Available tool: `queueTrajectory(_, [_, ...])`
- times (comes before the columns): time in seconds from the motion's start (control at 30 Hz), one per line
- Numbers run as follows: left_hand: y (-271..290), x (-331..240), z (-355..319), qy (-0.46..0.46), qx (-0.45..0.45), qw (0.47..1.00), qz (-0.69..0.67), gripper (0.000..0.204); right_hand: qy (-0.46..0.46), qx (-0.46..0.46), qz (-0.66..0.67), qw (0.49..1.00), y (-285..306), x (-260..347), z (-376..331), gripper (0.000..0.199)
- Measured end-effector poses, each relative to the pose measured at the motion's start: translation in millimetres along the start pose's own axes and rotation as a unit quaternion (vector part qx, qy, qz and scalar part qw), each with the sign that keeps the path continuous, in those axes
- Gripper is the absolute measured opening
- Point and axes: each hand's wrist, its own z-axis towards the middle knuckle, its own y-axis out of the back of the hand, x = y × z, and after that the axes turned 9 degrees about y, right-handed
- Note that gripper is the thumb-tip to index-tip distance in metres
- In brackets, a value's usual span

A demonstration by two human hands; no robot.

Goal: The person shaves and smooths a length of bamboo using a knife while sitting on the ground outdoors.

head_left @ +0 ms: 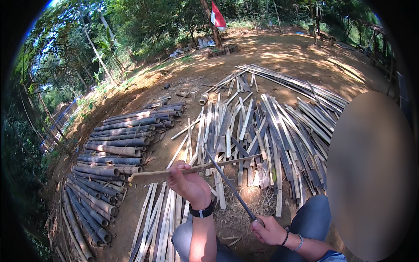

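My left hand (190, 187), a dark band on its wrist, is raised in the middle with its fingers closed round a long, thin bamboo strip (231, 162). The strip lies nearly level, its right end a little higher. In my right hand (271, 230), low and right of centre, is the handle of a machete (233, 187). Its long, narrow, dark blade slants up to the left and crosses the strip to the right of my left hand. Whether blade and strip touch, I cannot tell.
Many split bamboo slats (273, 144) fan out over the ground ahead; more slats (161, 222) lie at my near left. Uncut bamboo poles (113, 150) are piled on the left. Thin shavings (244, 209) litter the soil before my knees. A blurred oval hides the right side.
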Motion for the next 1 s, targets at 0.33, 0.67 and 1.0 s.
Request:
queueTrajectory(0.33, [-0.3, -1.8, 0.4, -0.009, 0.008, 1.0, 0.004, 0.023, 0.076, 0.006, -0.058, 0.995, -3.3, -7.1, 0.2, 0.039])
queueTrajectory(0.67, [2.4, -1.9, 0.7, -0.012, 0.007, 1.0, 0.01, 0.025, 0.07, -0.001, -0.06, 0.996, -3.3, -4.9, 2.5, 0.037])
queueTrajectory(1.0, [3.5, -2.1, 1.2, -0.001, 0.009, 1.0, 0.009, 0.025, 0.025, -0.019, -0.027, 0.999, -1.1, -12.1, 7.0, 0.039])
